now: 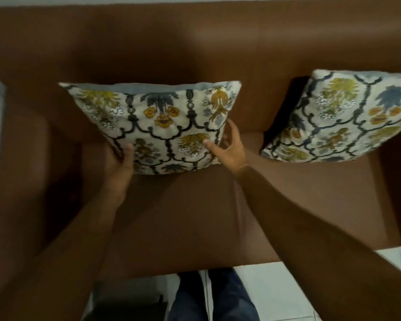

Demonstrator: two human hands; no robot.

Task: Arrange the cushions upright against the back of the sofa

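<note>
A floral cushion (158,121), white with yellow and blue flowers and black lines, stands upright at the middle of the brown sofa (195,216), its top edge near the backrest (195,42). My left hand (122,167) grips its lower left corner, thumb on the front. My right hand (229,147) holds its lower right edge, thumb on the front and fingers behind. A second cushion of the same pattern (347,117) leans against the backrest at the right, apart from both hands.
The sofa's left armrest (28,158) rises beside the held cushion. The right armrest (398,181) is behind the second cushion. White tiled floor (287,293) and my legs in dark trousers (208,297) lie below the seat's front edge.
</note>
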